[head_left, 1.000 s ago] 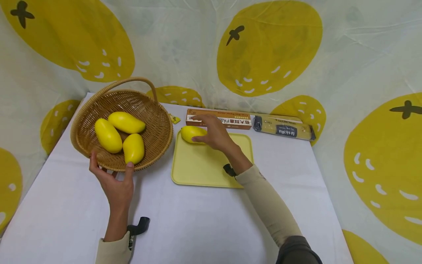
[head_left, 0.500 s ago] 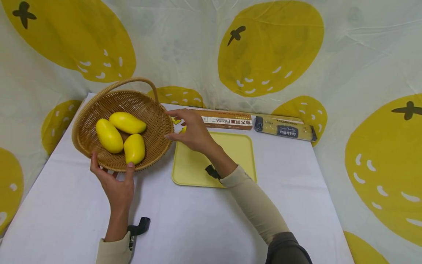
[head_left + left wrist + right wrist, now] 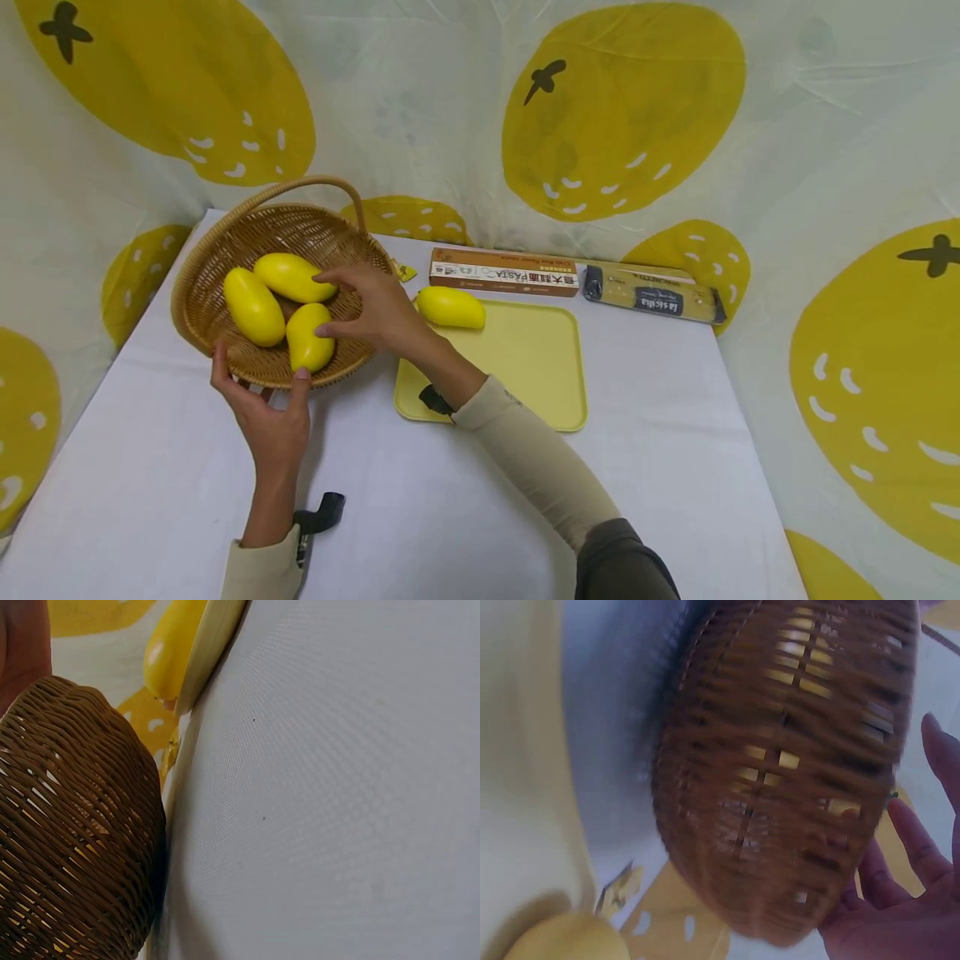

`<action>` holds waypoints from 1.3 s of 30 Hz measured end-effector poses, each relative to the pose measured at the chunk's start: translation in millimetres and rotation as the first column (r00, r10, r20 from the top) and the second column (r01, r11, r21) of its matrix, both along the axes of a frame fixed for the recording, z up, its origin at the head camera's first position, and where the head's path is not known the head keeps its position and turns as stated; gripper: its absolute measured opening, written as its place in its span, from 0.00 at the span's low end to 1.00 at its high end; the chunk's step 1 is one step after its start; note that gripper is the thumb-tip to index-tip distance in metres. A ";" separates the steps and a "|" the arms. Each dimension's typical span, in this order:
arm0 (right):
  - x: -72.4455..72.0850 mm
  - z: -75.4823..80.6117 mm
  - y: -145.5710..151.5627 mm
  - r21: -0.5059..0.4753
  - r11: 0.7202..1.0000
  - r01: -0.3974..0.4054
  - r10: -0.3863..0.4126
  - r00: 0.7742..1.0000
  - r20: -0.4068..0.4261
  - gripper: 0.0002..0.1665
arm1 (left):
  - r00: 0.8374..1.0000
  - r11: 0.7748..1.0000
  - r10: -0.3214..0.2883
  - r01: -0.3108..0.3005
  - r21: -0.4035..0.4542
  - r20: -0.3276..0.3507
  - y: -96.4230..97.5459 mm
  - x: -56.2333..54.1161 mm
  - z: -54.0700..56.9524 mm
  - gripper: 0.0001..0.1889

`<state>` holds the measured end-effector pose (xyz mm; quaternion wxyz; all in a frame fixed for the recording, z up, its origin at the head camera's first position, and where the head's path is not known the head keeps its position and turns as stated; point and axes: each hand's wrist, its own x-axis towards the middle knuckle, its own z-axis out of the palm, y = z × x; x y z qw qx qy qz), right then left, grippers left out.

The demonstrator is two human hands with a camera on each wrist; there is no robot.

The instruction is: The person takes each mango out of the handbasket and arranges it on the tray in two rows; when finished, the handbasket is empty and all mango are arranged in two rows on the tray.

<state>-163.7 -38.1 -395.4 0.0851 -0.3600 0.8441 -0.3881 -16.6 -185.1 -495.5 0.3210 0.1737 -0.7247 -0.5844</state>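
In the head view a wicker basket (image 3: 210, 283) with an arched handle tilts toward me and carries three yellow mangoes (image 3: 253, 307). My left hand (image 3: 270, 425) grips its near rim, thumb over the edge and fingers underneath. Over the basket's right side reaches my right hand (image 3: 378, 312), thumb and fingers spread apart, fingertips right at the mangoes inside; nothing is held in it. Another mango (image 3: 452, 307) lies at the back left of a pale yellow tray (image 3: 495, 375). The right wrist view shows the basket's woven side (image 3: 780, 772) beside the right hand's fingers (image 3: 915, 840).
Behind the tray lie a brown pasta box (image 3: 502, 272) and a bag of spaghetti (image 3: 652, 293). A small yellow packet (image 3: 403, 271) sits between basket and box. White cloth (image 3: 637, 417) covers the table, and a fruit-print curtain (image 3: 420, 100) rises along its back.
My right hand has left the mango on the tray and moved left, in over the basket. The left hand keeps its grip on the rim; the basket stays in place.
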 end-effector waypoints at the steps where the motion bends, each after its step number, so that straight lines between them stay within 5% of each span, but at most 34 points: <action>1: 0.3 -0.9 -3.6 0.007 1.000 -0.010 0.010 1.000 -0.004 0.41 | 1.000 1.000 0.001 -0.001 -0.004 0.002 0.1 0.0 0.5 0.53; 13: -0.9 -7.1 -43.5 0.255 0.964 -0.079 0.069 0.996 0.051 0.35 | 0.999 1.000 0.015 -0.015 -0.006 0.028 0.2 -0.5 2.7 0.52; 18: -2.1 -8.1 -52.1 0.357 0.933 -0.053 0.032 0.997 0.065 0.33 | 0.999 1.000 0.022 -0.022 0.002 0.031 1.9 -0.9 4.8 0.51; 27: -5.2 -16.7 -70.1 0.493 0.870 -0.014 -0.064 0.988 0.141 0.36 | 0.999 0.999 0.023 -0.023 0.025 0.035 13.7 5.3 25.3 0.50; 39: -4.8 -21.3 -80.3 0.528 0.849 0.008 -0.107 0.981 0.159 0.39 | 0.999 1.000 0.017 -0.016 -0.006 0.040 3.4 0.6 4.7 0.52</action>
